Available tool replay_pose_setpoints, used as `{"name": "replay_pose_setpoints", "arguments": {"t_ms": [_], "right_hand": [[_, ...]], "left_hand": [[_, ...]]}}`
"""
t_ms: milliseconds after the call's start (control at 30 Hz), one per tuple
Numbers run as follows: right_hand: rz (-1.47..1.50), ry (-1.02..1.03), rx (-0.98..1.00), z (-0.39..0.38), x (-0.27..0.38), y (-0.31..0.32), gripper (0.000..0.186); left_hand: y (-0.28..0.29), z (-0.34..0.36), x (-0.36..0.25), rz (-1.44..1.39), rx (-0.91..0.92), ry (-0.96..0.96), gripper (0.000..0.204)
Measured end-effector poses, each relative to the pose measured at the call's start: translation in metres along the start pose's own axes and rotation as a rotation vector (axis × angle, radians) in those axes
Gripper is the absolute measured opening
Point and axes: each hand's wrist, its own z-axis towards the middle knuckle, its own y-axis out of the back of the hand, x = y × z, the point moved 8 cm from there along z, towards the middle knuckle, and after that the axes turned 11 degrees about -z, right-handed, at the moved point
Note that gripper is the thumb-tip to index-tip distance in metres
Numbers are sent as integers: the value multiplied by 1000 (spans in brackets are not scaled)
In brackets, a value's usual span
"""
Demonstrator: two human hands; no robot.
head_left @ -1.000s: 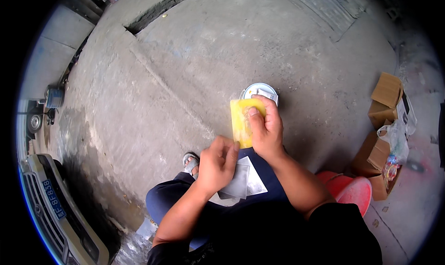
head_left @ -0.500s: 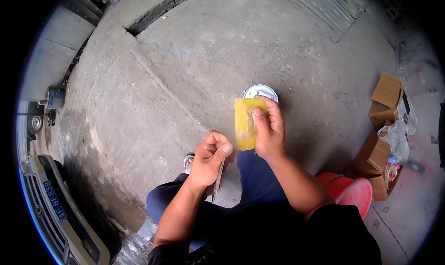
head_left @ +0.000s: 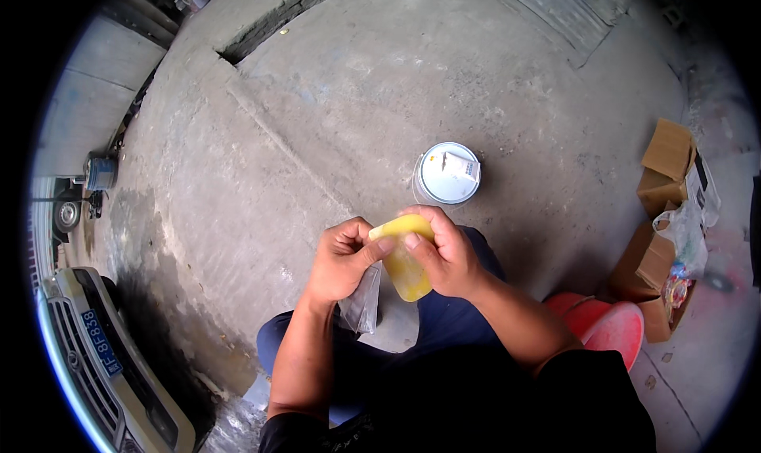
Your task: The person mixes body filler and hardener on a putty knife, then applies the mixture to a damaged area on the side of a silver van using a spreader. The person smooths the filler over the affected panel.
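Note:
My right hand [head_left: 444,259] grips a flexible yellow plastic pad [head_left: 407,282], its thumb on the face and its top edge bent over. My left hand [head_left: 341,259] is closed on thin grey translucent sheets [head_left: 361,306], which hang below it; its fingertips also meet the pad's upper left corner. Beyond my hands a round white can [head_left: 440,183] with a wire handle stands on the concrete floor [head_left: 333,112], a small white packet [head_left: 462,168] lying on its lid. My navy-trousered knees are below.
A vehicle's front bumper [head_left: 103,374] is at the lower left, with a blue can [head_left: 101,175] and a wheel farther back. At right stand open cardboard boxes [head_left: 666,152], a plastic bag [head_left: 682,231] and a red bucket [head_left: 606,334]. A trench edge [head_left: 269,25] crosses the upper left.
The pad and my right hand have dropped toward me, uncovering the can, and the pad's top is now bent. My left hand lifted the sheets off my lap and moved to the pad.

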Motion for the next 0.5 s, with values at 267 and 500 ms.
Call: {"name": "replay_pose_setpoints", "arguments": {"t_ms": [267,500], "right_hand": [[54,-48,-29,-9,-7,8,29],[-68,4,-252,-6,-19,31,30]], "left_hand": [[19,5,-16,-165,-236,-82,26],[-38,-9,34,48,-126,81,31]]}}
